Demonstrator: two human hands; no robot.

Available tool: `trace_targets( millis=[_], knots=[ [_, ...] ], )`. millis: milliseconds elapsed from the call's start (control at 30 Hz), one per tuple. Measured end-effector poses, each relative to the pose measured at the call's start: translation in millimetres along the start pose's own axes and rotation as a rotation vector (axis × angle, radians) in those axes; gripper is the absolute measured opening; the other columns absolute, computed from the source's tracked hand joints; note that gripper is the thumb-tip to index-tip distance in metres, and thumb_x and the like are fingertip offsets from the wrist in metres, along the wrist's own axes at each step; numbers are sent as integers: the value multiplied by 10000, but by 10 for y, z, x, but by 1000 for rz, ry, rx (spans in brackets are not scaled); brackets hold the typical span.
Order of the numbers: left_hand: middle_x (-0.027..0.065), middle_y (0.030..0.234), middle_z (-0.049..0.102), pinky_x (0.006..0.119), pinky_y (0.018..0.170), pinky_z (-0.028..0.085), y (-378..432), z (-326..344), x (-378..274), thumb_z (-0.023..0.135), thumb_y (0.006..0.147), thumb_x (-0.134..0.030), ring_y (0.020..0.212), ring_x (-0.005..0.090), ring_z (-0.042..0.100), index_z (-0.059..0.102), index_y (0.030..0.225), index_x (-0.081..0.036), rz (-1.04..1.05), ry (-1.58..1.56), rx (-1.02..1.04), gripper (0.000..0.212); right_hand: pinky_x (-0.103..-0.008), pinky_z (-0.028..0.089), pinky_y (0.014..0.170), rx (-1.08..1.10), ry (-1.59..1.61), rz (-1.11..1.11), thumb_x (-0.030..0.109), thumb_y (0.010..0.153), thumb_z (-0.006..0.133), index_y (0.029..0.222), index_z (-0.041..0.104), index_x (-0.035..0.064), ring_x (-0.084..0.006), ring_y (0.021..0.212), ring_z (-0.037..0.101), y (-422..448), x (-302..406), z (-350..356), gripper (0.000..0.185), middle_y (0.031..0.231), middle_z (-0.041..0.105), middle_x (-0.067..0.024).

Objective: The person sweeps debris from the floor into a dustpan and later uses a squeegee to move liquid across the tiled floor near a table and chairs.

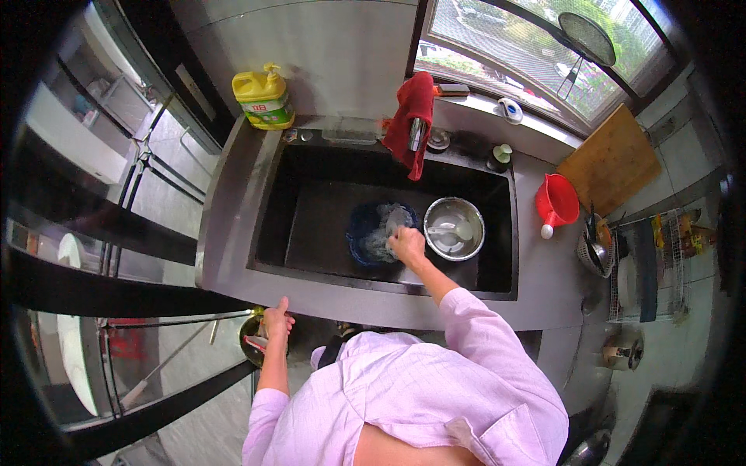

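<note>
My right hand [408,246] reaches into the black sink [323,227]. Its curled fingers grip a whitish, translucent item [391,224], too blurred to name, over a dark blue basin or bag [356,236]. Just to the right, a round metal bowl [432,247] holds a pale ladle or spoon [460,230] in cloudy liquid. Beside the counter's front left edge, my left hand [278,323] is raised with the thumb up and nothing visible in its grasp. Behind that hand is a round, dark olive container [247,335] with something red and white in it.
A red cloth [411,110] drapes over the faucet [416,134]. On the counter stand a yellow pump jug [265,110] and a red dipper [558,201]. A wooden board [612,157] leans at the right, near a utensil basket [594,253]. Dark-framed glass doors [169,387] border the left.
</note>
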State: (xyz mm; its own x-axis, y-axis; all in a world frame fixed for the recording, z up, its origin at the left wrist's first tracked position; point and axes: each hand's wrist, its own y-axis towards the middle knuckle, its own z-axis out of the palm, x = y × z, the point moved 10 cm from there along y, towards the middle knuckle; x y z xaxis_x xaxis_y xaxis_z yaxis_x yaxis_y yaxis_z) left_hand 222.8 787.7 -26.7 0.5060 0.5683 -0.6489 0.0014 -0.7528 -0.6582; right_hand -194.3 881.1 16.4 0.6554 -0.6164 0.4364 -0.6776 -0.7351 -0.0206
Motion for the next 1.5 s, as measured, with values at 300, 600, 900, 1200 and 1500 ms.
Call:
trace_targets(
  millis=[300, 600, 900, 1200, 1500],
  knots=[
    [89, 424, 483, 253, 248, 275, 53, 12, 17, 551, 737, -446, 273, 135, 384, 500, 606, 10, 25, -28, 1, 477, -393, 455, 625, 232, -150, -54, 377, 622, 631, 751, 594, 50, -303, 710, 579, -281, -236, 231, 354, 717, 596, -151],
    [90, 442, 506, 254, 255, 305, 32, 4, -23, 534, 741, -461, 289, 138, 412, 532, 642, 17, 42, 49, -11, 488, -388, 460, 647, 207, 31, -74, 203, 645, 528, 726, 621, 63, -306, 730, 582, -120, 19, 369, 186, 760, 601, -143],
    [96, 453, 512, 249, 252, 295, 90, -4, 57, 534, 749, -442, 289, 138, 413, 531, 652, 17, 34, 36, 12, 470, -385, 461, 649, 209, 5, 375, 200, 655, 537, 732, 602, -33, -311, 732, 581, -219, -1105, 320, 254, 767, 593, -196],
    [85, 451, 510, 242, 253, 296, -10, 6, -58, 536, 747, -444, 296, 130, 419, 529, 663, 7, 21, 44, -10, 459, -316, 339, 311, 310, 612, 628, 68, 638, 521, 494, 501, -17, -195, 345, 461, -209, -1335, 1038, 168, 457, 497, -126],
    [90, 454, 508, 243, 254, 292, -105, 73, -146, 533, 756, -420, 295, 136, 413, 523, 640, 7, 0, 23, 11, 443, -280, 215, 292, 346, 950, 770, 55, 624, 521, 499, 464, 3, -136, 296, 312, -278, -1129, 930, 147, 430, 411, -78]
  ],
)
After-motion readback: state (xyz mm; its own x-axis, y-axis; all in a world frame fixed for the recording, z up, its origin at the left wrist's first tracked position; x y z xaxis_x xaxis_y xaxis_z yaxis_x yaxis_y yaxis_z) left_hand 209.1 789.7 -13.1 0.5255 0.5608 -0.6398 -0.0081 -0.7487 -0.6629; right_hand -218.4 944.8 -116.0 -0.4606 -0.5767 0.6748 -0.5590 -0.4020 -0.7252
